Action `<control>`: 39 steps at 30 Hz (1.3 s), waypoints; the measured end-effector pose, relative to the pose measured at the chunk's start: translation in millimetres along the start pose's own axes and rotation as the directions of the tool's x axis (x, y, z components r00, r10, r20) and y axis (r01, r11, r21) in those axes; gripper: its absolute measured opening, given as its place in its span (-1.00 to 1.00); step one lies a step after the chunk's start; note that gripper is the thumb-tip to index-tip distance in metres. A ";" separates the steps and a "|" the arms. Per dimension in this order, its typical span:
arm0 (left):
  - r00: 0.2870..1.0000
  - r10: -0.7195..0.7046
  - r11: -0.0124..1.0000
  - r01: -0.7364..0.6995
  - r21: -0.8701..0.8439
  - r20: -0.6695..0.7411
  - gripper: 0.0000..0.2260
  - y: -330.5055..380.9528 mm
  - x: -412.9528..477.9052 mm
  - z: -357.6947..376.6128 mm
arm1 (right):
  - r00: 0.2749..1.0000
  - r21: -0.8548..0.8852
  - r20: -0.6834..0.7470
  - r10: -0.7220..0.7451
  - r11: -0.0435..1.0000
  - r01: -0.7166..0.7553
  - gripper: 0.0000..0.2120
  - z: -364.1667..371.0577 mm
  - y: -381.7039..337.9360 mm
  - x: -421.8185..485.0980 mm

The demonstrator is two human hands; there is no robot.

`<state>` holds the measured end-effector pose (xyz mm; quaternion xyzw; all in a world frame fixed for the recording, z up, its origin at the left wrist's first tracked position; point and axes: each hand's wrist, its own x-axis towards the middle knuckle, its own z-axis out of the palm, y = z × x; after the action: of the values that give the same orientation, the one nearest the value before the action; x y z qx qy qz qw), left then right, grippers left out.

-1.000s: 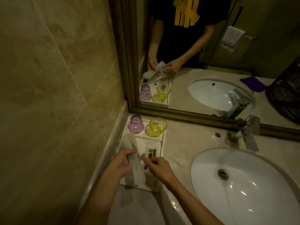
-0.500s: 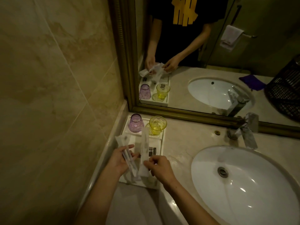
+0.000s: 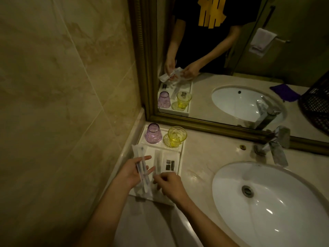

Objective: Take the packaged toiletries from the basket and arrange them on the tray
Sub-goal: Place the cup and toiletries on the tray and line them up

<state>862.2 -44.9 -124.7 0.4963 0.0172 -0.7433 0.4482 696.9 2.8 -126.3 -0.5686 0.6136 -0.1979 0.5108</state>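
Observation:
A white tray stands in the counter's left corner by the mirror. My left hand holds a long clear-wrapped toothbrush packet over the tray's left side, fingers partly spread. My right hand pinches the near end of a second long packet, which lies flat down the tray's middle. A small white packet with dark squares lies on the tray to its right. The black basket shows only as a reflection at the mirror's right edge.
A purple glass and a yellow glass stand at the tray's far end. The white sink and chrome tap fill the right. The tiled wall is close on the left. A purple cloth appears in the mirror.
The packet in my right hand has gone from tilted up to lying flat on the tray. My left hand has shifted its packet slightly left and opened its fingers.

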 end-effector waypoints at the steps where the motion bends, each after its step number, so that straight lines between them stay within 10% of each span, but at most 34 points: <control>1: 1.000 0.001 1.000 -0.001 0.011 0.007 -0.75 -0.6 0.7 1.8 | 0.996 0.104 0.080 0.044 0.993 -0.052 -0.59 -0.2 -5.7 -5.6; 13: 0.996 0.090 0.981 -0.085 0.174 -0.022 -0.87 -7.1 8.4 -0.1 | 0.985 0.294 0.155 0.073 0.949 -0.117 -0.77 13.8 3.4 -7.5; 21: 0.865 0.470 0.732 -0.270 0.626 -0.176 -0.90 -15.3 10.8 -30.9 | 0.987 -0.027 -0.015 0.159 0.987 -0.159 -0.76 34.8 13.1 32.8; 28: 0.684 0.710 0.017 -0.252 0.968 0.166 -0.86 -36.4 0.3 -44.6 | 0.981 -0.455 -0.164 -0.107 0.890 0.021 -0.82 23.9 35.1 36.5; 32: 0.662 0.617 -0.425 -0.175 0.888 0.425 -0.77 -63.0 3.8 -50.3 | 0.913 -0.747 -0.074 -0.402 0.629 0.216 -0.77 8.3 55.8 38.3; 39: 0.737 0.522 -0.627 -0.009 0.779 0.429 -0.65 -77.6 4.5 -35.2 | 0.893 -0.873 0.078 -0.444 0.402 0.276 -0.66 7.1 63.0 36.0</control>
<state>834.1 15.0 -178.5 0.6962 -0.7119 -0.0915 0.0059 677.7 -9.8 -195.5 -0.8463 0.5305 -0.0146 0.0458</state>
